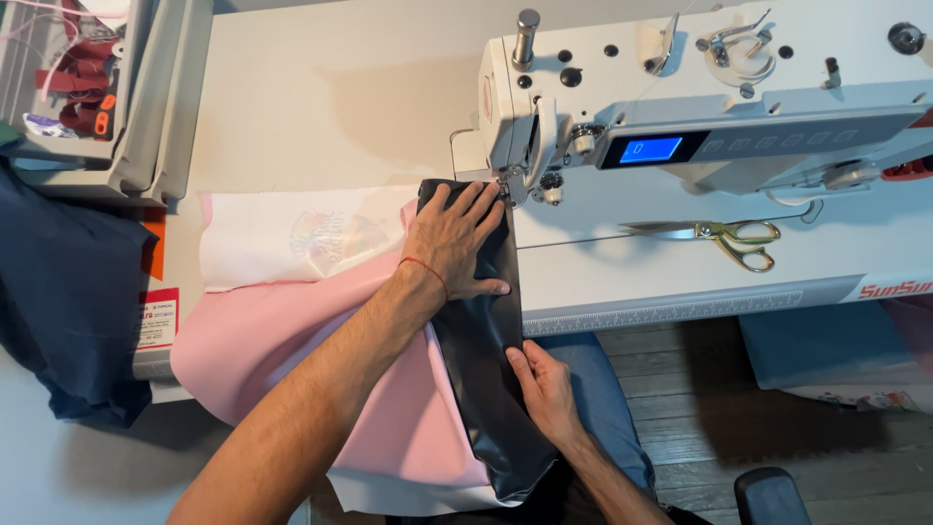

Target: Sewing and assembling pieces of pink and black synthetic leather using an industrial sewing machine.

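Head view: black fabric strip [486,360] fed to the needle of a white sewing machine [680,107].

Strip is laid with its long axis running from the table edge up to the needle. Left hand [455,243] is pressed flat and open on the far end, nearer the needle; right hand [544,389] pinches the near right edge. Pink cloth [292,360] lies beneath, scissors [724,236] well apart to the right.
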